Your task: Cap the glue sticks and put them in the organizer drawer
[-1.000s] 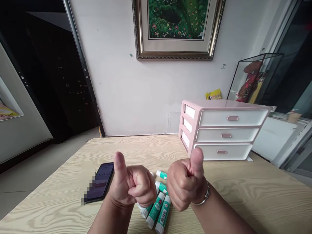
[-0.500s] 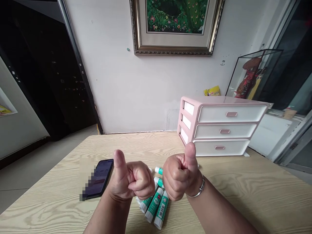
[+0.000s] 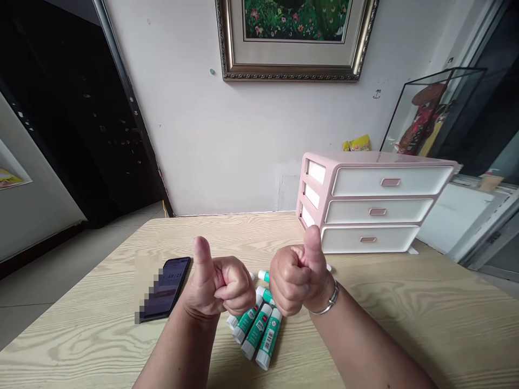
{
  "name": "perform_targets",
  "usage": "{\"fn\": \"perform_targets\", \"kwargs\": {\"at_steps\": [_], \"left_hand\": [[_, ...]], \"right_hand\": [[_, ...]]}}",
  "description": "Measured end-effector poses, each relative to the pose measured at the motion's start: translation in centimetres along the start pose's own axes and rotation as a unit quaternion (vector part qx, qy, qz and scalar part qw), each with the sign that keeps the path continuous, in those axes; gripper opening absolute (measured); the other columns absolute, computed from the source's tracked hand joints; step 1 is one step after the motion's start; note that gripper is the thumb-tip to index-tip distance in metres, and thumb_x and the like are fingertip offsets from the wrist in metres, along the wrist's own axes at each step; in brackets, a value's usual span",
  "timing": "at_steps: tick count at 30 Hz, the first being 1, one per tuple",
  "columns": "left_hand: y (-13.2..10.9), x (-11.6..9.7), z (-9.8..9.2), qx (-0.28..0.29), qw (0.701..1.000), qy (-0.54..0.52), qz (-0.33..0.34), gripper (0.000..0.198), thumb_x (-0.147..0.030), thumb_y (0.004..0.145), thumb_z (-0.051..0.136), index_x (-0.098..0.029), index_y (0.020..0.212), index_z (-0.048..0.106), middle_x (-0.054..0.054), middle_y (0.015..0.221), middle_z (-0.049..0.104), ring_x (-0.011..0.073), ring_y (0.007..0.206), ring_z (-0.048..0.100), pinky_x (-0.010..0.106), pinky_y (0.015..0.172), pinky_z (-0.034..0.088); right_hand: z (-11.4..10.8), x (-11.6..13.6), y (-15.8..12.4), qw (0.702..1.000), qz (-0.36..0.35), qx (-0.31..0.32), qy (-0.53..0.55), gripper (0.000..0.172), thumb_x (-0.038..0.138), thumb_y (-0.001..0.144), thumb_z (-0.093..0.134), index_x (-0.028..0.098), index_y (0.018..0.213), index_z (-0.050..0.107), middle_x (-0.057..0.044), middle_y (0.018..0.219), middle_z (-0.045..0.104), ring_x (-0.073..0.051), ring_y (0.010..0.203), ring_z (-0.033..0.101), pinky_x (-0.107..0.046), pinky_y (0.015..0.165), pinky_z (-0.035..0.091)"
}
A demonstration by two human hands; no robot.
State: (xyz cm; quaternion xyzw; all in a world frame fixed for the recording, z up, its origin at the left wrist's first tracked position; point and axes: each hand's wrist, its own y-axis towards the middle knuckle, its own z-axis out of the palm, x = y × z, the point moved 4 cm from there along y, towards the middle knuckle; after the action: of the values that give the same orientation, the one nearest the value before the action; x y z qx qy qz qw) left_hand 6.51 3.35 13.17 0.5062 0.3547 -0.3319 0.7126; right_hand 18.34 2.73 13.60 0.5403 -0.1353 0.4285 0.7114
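phone [image 3: 168, 286] | screen digits blurred, unreadable | glue sticks [image 3: 257, 335] | labels too small to read

Count: 2 hands, left hand [image 3: 217, 286] + right hand [image 3: 298, 278], both fisted w/ thumbs up; glue sticks [image 3: 259, 332]: at least 6 visible, some part hidden behind hands, exact no. unclear; 1 phone [image 3: 166, 289]; 1 pink drawer unit [image 3: 373, 202] w/ 3 drawers; 1 bracelet [image 3: 329, 301]; 1 framed picture [image 3: 294, 40]; 1 glass case [image 3: 430, 116]; 1 tabletop [image 3: 405, 319]

Bare forearms; a silver bangle [image 3: 329, 302] circles the right wrist.
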Motion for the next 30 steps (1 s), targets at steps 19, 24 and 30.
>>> {"fn": "perform_targets", "kwargs": {"at_steps": [19, 24, 30], "left_hand": [[-0.6, 0.3, -1.0, -0.027, 1.000, 0.004, -0.006, 0.080, -0.095, 0.066, -0.004, -0.023, 0.044, 0.025, -0.003, 0.039, 0.023, 0.0082, 0.035, 0.019, 0.024, 0.036, 0.016], [-0.5, 0.1, -1.5, -0.030, 0.999, -0.014, -0.008, 0.079, -0.094, 0.069, 0.000, -0.024, 0.046, 0.026, -0.005, 0.039, 0.019, 0.0073, 0.035, 0.014, 0.023, 0.035, 0.011], [-0.6, 0.0, -1.3, -0.041, 0.999, -0.012, -0.010, 0.080, -0.095, 0.067, -0.003, -0.024, 0.045, 0.026, -0.005, 0.040, 0.020, 0.0075, 0.035, 0.016, 0.024, 0.035, 0.013]], "right_hand": [[-1.2, 0.3, -0.8, 0.998, 0.030, -0.044, -0.031, 0.078, 0.098, 0.069, 0.007, 0.024, 0.051, 0.025, 0.008, 0.040, 0.021, -0.005, 0.037, 0.016, -0.020, 0.036, 0.017], [-2.1, 0.2, -1.4, 0.993, 0.062, -0.095, -0.045, 0.078, 0.100, 0.063, 0.003, 0.025, 0.050, 0.025, 0.009, 0.038, 0.018, -0.006, 0.036, 0.016, -0.021, 0.035, 0.018], [-1.4, 0.3, -1.1, 0.995, 0.049, -0.071, -0.047, 0.077, 0.098, 0.066, 0.004, 0.025, 0.052, 0.025, 0.009, 0.040, 0.019, -0.006, 0.037, 0.016, -0.021, 0.036, 0.019]]}}
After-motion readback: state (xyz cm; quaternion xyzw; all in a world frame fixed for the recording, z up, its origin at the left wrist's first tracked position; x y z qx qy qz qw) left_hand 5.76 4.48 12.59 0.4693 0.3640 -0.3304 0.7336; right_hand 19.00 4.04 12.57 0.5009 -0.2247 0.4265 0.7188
